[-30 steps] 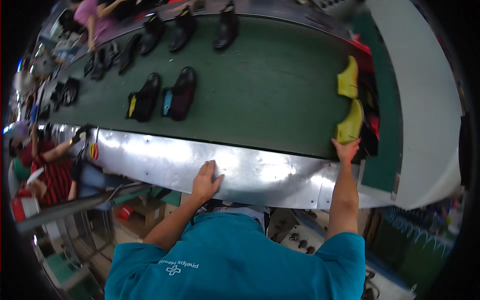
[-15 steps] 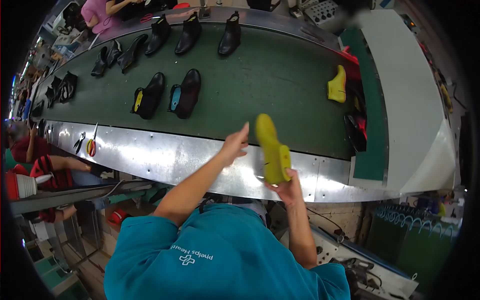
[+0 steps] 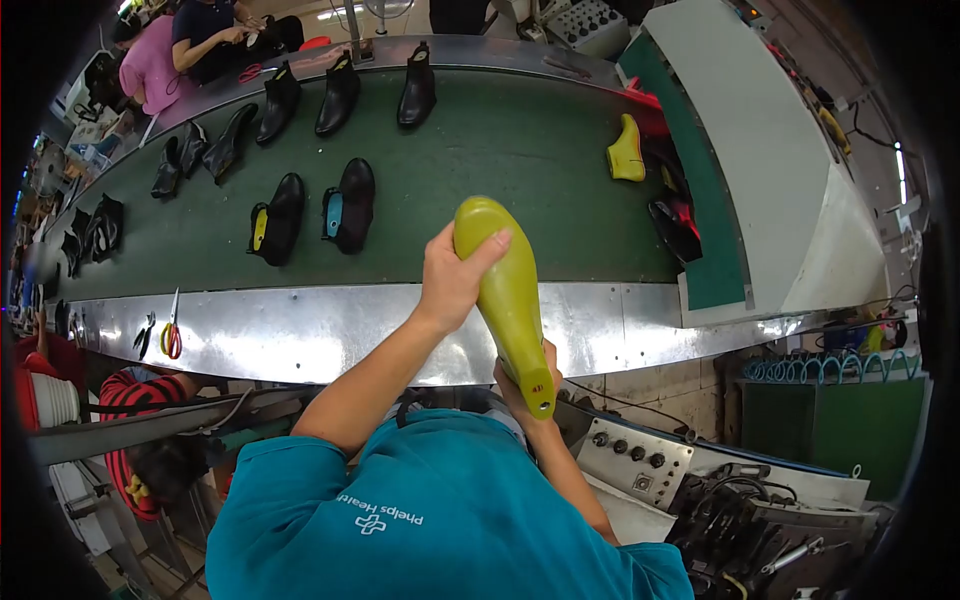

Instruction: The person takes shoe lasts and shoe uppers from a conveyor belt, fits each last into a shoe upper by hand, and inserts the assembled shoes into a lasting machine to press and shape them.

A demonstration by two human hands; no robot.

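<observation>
A yellow-green shoe last is held between both of my hands over the metal edge of the conveyor, its toe pointing away from me. My left hand grips the toe end, with the thumb lying across the last. Lower down, my right hand is wrapped round the heel end, partly hidden beneath it. On the green belt beyond, two black boots lie with a yellow and a blue last inside. Another yellow last stands at the right of the belt.
Several black boots line the far side of the belt. Scissors and pliers rest on the metal edge at left. A white machine housing bounds the right. Co-workers sit across the belt and at lower left.
My left hand, apart from the last before, has closed on its toe end. The last has turned in my hands and moved slightly left. The view has shifted.
</observation>
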